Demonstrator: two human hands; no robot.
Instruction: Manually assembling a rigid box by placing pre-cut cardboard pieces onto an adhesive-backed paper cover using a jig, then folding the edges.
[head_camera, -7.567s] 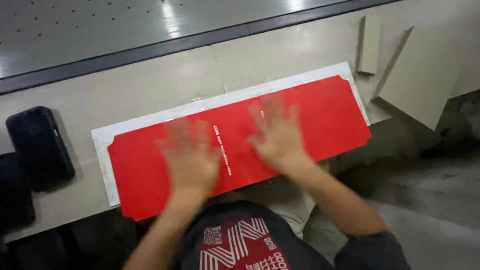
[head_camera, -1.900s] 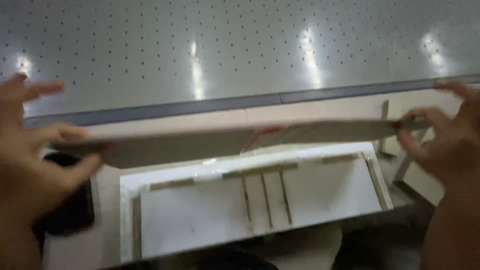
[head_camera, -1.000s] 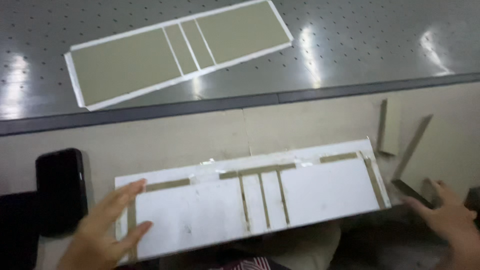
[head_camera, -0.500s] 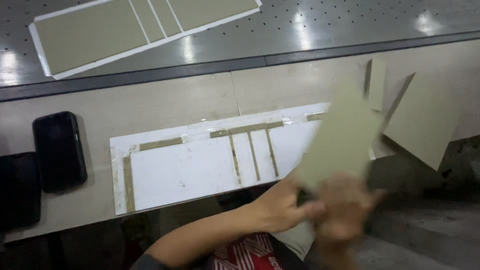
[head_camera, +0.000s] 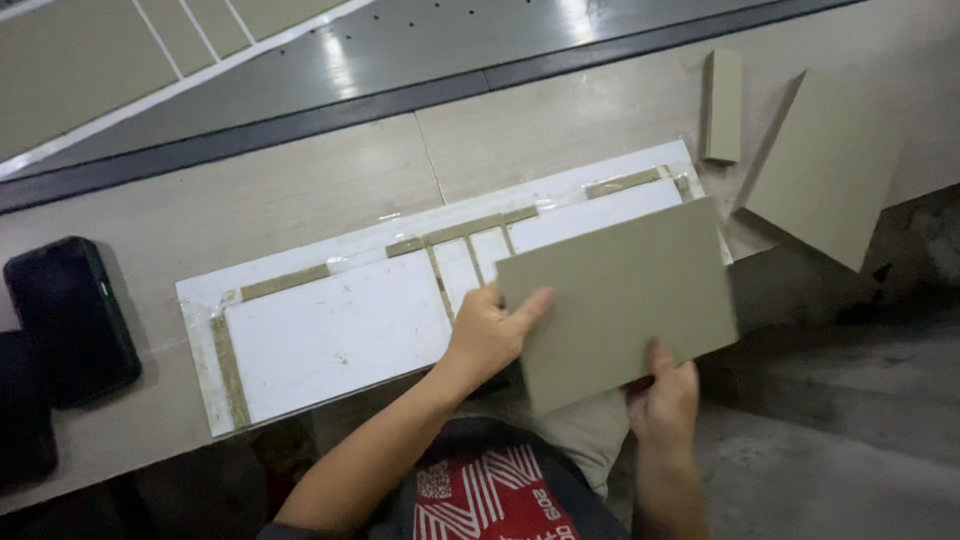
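I hold a flat grey-green cardboard panel (head_camera: 625, 295) over the right end of a long white template (head_camera: 335, 330) that lies on the wooden bench. My left hand (head_camera: 490, 335) grips the panel's left edge, thumb on top. At the panel's lower edge, my right hand (head_camera: 662, 400) pinches it from below. The template has raised white blocks with brown-taped channels between them. The panel hides the template's right block.
A black phone (head_camera: 70, 315) lies at the left on the bench. A stack of grey panels (head_camera: 825, 165) and a narrow grey strip (head_camera: 722, 105) sit at the right. Beyond the bench, a perforated metal table (head_camera: 420, 40) carries a finished board (head_camera: 120, 60).
The red cover was lifted off the template and laid face down on the far metal table. My hands have picked a grey panel from the right and brought it down over the template.
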